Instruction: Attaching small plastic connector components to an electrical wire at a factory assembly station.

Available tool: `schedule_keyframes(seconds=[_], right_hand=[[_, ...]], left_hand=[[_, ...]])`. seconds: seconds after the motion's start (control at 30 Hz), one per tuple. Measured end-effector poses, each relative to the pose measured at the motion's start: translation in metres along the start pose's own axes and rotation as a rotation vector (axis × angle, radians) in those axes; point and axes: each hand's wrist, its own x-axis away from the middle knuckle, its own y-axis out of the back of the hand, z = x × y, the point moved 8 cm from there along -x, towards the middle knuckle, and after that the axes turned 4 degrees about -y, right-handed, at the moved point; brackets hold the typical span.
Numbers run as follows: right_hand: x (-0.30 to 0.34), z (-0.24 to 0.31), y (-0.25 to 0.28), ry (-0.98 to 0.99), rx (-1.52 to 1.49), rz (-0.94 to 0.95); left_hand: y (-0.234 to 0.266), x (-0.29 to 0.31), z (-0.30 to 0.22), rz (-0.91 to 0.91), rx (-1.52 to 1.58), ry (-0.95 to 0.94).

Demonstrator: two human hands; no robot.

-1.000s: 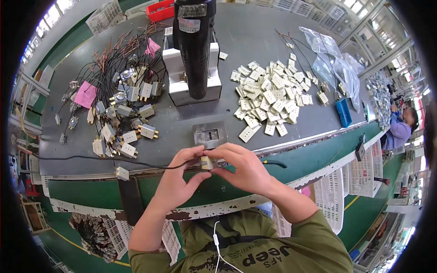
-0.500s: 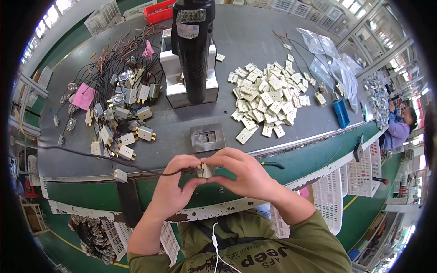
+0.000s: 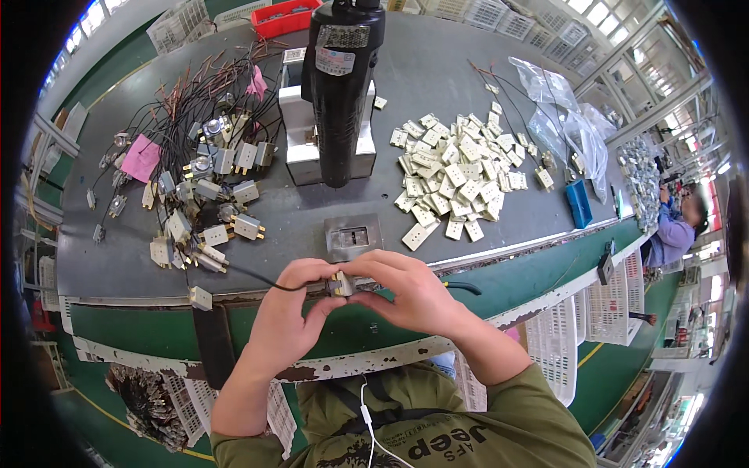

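Between my left hand [image 3: 282, 324] and my right hand [image 3: 412, 292], just past the table's front edge, a small block-shaped electrical part [image 3: 341, 285] with brass-coloured terminals is pinched by the fingertips of both. Its black cable [image 3: 253, 274] runs off to the left past my left thumb and fingers. Fingers cover much of the part's sides. Right behind the hands lies a metal fixture block [image 3: 353, 237] with a slot in its middle. A pile of small cream plates with holes [image 3: 460, 171] is at the right, and several wired grey-and-cream blocks [image 3: 207, 189] are heaped at the left.
A black power screwdriver [image 3: 338, 101] stands upright in a white metal stand [image 3: 296, 156] at the back centre. A blue tray [image 3: 578, 204] and clear plastic bags [image 3: 573, 125] lie at the right. One block [image 3: 200, 298] hangs over the front edge. Another person [image 3: 677, 222] sits far right.
Both hands have shifted slightly left with the part, which is turned so more of its terminal side shows. The cable at the left has lifted off the table edge a little.
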Motion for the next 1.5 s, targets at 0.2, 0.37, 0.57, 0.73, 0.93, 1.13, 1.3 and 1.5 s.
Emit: schedule_keyframes(seconds=[0.2,0.37,0.57,0.73,0.93,1.13,1.3,1.5], right_hand=[[0.002,-0.004,-0.002,-0.003,-0.059,0.065],[0.012,-0.006,0.045,-0.032,0.077,-0.205],[0.013,-0.088,0.157,-0.310,0.648,-0.666],[0.039,-0.100,0.141,-0.178,0.368,-0.694],[0.047,-0.104,0.107,-0.117,-0.004,-0.659],[0.032,-0.112,0.084,-0.163,-0.096,-0.594],[0.040,-0.107,0.088,-0.144,0.007,-0.573],[0.037,-0.104,0.072,-0.163,0.027,-0.547]], left_hand=[[-0.002,0.002,-0.004,0.049,-0.015,-0.032],[0.033,0.016,0.013,-0.118,-0.079,0.126],[0.123,0.088,0.028,-0.506,0.054,0.091],[0.253,0.224,0.050,-1.169,-0.476,0.222],[0.296,0.513,0.166,-1.604,-0.664,0.844],[0.109,0.728,0.283,-1.870,0.643,0.806],[0.052,0.656,0.300,-1.952,0.758,0.964],[0.056,0.640,0.312,-1.866,0.851,0.943]])
